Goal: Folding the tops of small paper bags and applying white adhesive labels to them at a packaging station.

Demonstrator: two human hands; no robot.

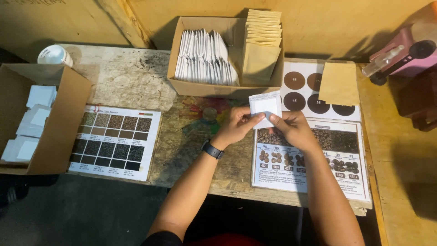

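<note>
Both hands meet over the table's [136,77] middle: the left hand [236,125] and the right hand [291,127] pinch a small white sachet [265,105] by its lower edge. It stands upright just above the fingers, right in front of the cardboard box [200,89] of similar sachets.

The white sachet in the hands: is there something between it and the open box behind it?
Nothing visible stands between. Both the left hand and the right hand hold the white sachet just in front of the cardboard box, and only bare wooden table lies in the gap before the box's front wall.
</note>
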